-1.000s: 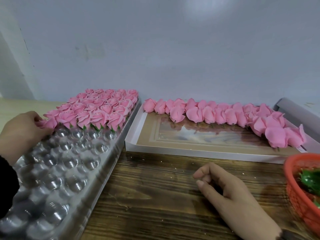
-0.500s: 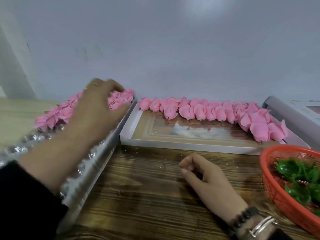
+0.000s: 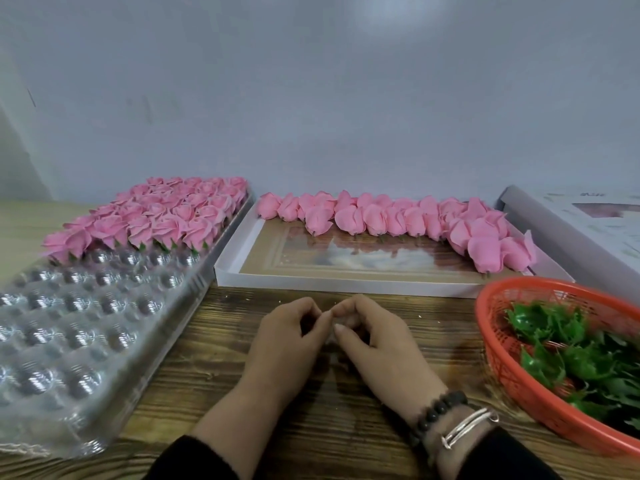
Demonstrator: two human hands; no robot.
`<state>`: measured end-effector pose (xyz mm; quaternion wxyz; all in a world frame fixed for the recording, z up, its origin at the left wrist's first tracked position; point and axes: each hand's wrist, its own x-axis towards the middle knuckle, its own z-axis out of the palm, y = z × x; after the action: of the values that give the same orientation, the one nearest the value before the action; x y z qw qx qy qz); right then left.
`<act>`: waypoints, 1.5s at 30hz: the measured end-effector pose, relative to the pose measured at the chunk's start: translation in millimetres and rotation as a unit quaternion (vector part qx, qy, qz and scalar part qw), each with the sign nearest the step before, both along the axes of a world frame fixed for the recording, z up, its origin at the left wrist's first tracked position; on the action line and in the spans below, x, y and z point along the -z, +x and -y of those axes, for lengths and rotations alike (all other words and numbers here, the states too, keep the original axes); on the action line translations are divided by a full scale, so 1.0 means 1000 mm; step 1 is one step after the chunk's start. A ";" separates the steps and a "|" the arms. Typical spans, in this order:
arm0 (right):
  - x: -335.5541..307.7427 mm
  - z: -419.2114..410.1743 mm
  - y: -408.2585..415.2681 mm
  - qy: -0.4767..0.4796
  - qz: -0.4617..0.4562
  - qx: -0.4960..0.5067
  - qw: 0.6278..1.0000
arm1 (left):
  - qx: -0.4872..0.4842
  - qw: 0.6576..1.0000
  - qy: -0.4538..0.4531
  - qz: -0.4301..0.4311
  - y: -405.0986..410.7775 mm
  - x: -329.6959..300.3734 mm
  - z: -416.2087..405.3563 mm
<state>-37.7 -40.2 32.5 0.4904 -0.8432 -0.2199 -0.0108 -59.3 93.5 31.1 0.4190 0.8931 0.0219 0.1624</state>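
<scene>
- left hand (image 3: 287, 341) and right hand (image 3: 377, 344) together at the near middle of the bench (image 3: 214, 386).
- fingers of both curled, tips touching each other; only a pale blur between the tips, so cannot tell whether anything is pinched there.
- box (image 3: 311, 280) just beyond the fingertips, apart from them, at the middle of the far edge.
- loose roses (image 3: 398, 218) on their sides in a row along the far wall of the box, piled thicker at its right end.
- tray (image 3: 69, 341) along the left edge, reaching from near to far; tray roses (image 3: 166, 216) upright in its far cups, clear cups showing nearer.
- basket (image 3: 498, 358) at the near right corner, well right of the right hand, with leaves (image 3: 571, 355) inside.
- beads (image 3: 440, 407) and a bangle (image 3: 471, 424) on the right wrist.
</scene>
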 end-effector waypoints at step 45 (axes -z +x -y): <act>-0.078 0.096 0.121 -0.430 -0.097 0.216 0.871 | 0.024 0.990 -0.135 -0.032 -0.001 -0.003 -0.004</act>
<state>83.2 -136.3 110.8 0.0840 -0.9941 0.0332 0.0607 -60.8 97.6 34.3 0.5384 0.8335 0.0355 0.1187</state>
